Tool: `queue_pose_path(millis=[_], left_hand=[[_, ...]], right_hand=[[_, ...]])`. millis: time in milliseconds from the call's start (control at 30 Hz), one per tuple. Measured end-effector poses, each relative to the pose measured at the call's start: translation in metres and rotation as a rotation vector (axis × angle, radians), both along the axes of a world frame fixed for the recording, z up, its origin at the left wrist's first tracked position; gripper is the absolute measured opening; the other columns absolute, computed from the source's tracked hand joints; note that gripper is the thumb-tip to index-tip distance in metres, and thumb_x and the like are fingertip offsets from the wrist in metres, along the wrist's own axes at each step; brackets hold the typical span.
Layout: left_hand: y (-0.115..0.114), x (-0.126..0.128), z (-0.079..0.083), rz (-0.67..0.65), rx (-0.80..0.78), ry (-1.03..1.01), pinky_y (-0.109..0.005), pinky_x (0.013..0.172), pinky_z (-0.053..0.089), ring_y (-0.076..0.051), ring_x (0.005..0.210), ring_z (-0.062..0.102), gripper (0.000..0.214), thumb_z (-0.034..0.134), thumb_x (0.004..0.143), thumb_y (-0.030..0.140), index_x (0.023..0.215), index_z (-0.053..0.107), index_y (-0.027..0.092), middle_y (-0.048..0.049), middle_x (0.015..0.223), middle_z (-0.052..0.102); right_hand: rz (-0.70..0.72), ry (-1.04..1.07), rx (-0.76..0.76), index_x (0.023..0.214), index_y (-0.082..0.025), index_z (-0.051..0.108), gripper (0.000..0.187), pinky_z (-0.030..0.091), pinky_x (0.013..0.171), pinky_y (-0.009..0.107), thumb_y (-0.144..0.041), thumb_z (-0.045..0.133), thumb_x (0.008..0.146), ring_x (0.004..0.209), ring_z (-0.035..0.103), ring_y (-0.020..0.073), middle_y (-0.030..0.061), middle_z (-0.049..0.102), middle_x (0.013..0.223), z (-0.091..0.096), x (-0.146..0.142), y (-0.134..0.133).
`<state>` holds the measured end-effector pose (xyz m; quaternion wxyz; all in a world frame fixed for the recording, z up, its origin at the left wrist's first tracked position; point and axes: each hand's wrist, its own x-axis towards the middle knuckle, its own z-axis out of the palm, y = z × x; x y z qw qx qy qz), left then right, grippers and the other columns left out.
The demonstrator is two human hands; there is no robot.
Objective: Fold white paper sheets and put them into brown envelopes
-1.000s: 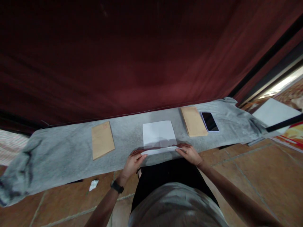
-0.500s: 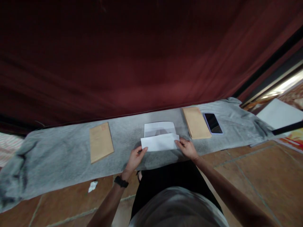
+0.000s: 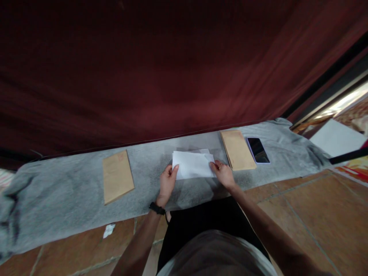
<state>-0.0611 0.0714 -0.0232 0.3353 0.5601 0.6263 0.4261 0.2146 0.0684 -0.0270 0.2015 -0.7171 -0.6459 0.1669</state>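
My left hand, with a dark band on its wrist, pinches the left end of a white sheet of paper, thumb on top. At the other end, my right hand grips the same paper's right edge. The paper is held low above the grey cloth, its long side running left to right. A second white edge peeks out behind it; whether this is a separate sheet or a folded part I cannot tell.
Right of my hands lies a stack of brown envelopes, beside a phone. More brown envelopes lie to the left. A dark red curtain hangs behind the cloth. A crumpled white scrap is on the tiled floor.
Both hands have moved the paper slightly up and away from me, so it now covers most of the white piece behind it. Both hands keep hold of its ends.
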Motion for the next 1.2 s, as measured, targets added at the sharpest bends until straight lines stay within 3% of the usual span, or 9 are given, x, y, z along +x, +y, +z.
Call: queue_pose_path(millis=[100, 200, 333, 433, 567, 700, 800, 1000, 1200], left_hand=[[-0.005, -0.011, -0.001, -0.187, -0.172, -0.206, -0.027, 0.064, 0.048, -0.016, 0.069, 0.061, 0.045, 0.069, 0.078, 0.059, 0.089, 0.069, 0.015, -0.0029, 0.078, 0.07], [-0.015, -0.031, 0.0, -0.435, -0.289, -0.184, -0.037, 0.078, 0.055, -0.025, 0.086, 0.07, 0.047, 0.074, 0.076, 0.055, 0.1, 0.075, 0.014, -0.0099, 0.096, 0.077], [-0.027, -0.048, 0.005, -0.839, -0.075, 0.152, -0.048, 0.116, 0.036, -0.027, 0.127, 0.059, 0.036, 0.071, 0.083, 0.039, 0.117, 0.074, 0.025, -0.0082, 0.129, 0.07], [-0.032, -0.049, 0.004, -0.934, 0.086, 0.394, -0.047, 0.124, 0.023, -0.021, 0.138, 0.05, 0.043, 0.063, 0.088, 0.026, 0.13, 0.065, 0.034, -0.0019, 0.145, 0.058], [-0.038, -0.047, -0.007, -0.839, 0.12, 0.309, -0.047, 0.12, 0.031, -0.023, 0.131, 0.057, 0.033, 0.064, 0.087, 0.027, 0.119, 0.072, 0.029, -0.0043, 0.135, 0.066], [-0.04, -0.038, -0.016, -0.41, -0.01, 0.077, -0.04, 0.095, 0.053, -0.025, 0.102, 0.071, 0.029, 0.06, 0.091, 0.042, 0.102, 0.077, 0.02, -0.0081, 0.109, 0.077], [-0.038, -0.027, -0.015, -0.187, -0.06, 0.029, -0.034, 0.079, 0.055, -0.024, 0.087, 0.071, 0.037, 0.061, 0.088, 0.052, 0.094, 0.076, 0.018, -0.0067, 0.095, 0.079], [-0.022, -0.01, -0.006, -0.005, -0.08, 0.175, -0.026, 0.066, 0.047, -0.018, 0.072, 0.065, 0.037, 0.059, 0.089, 0.054, 0.087, 0.069, 0.018, -0.0035, 0.08, 0.074], [-0.002, -0.001, 0.008, 0.054, -0.224, 0.547, -0.025, 0.061, 0.039, -0.018, 0.071, 0.066, 0.028, 0.058, 0.094, 0.045, 0.095, 0.064, 0.018, -0.0037, 0.081, 0.073]], right_hand=[[0.049, 0.222, 0.016, 0.098, -0.021, 0.07, 0.043, 0.05, 0.065, 0.029, -0.052, 0.041, 0.1, 0.078, 0.071, 0.0241, 0.0064, 0.074, 0.081, 0.0, 0.002, 0.001], [0.246, 0.534, -0.035, 0.104, -0.02, 0.07, 0.045, 0.055, 0.073, 0.031, -0.055, 0.043, 0.099, 0.087, 0.071, 0.0225, 0.0045, 0.076, 0.093, -0.001, 0.012, -0.009], [0.637, 0.53, -0.122, 0.116, -0.025, 0.07, 0.029, 0.049, 0.104, 0.043, -0.042, 0.062, 0.093, 0.117, 0.065, 0.0247, 0.0048, 0.072, 0.123, -0.004, 0.031, -0.032], [0.781, 0.328, -0.009, 0.118, -0.029, 0.071, 0.03, 0.031, 0.119, 0.051, -0.021, 0.056, 0.094, 0.132, 0.056, 0.0237, 0.0045, 0.066, 0.135, -0.006, 0.038, -0.045], [0.763, 0.225, 0.103, 0.121, -0.028, 0.07, 0.032, 0.037, 0.115, 0.05, -0.02, 0.052, 0.095, 0.125, 0.061, 0.0235, 0.0051, 0.069, 0.13, -0.008, 0.034, -0.05], [0.501, 0.155, 0.121, 0.11, -0.024, 0.072, 0.027, 0.05, 0.099, 0.044, -0.037, 0.052, 0.099, 0.105, 0.069, 0.0262, 0.0077, 0.076, 0.108, -0.012, 0.023, -0.044], [0.305, 0.109, 0.101, 0.103, -0.023, 0.071, 0.03, 0.054, 0.086, 0.038, -0.041, 0.048, 0.1, 0.093, 0.07, 0.0261, 0.0082, 0.076, 0.097, -0.015, 0.013, -0.036], [0.067, 0.088, -0.043, 0.1, -0.023, 0.066, 0.025, 0.046, 0.063, 0.027, -0.043, 0.051, 0.098, 0.077, 0.07, 0.0213, 0.0032, 0.072, 0.079, -0.01, -0.004, -0.014], [-0.046, -0.041, -0.078, 0.134, -0.022, 0.053, 0.04, 0.045, 0.068, 0.027, -0.04, 0.055, 0.098, 0.086, 0.071, 0.0213, 0.0057, 0.075, 0.096, -0.004, -0.017, -0.003]])
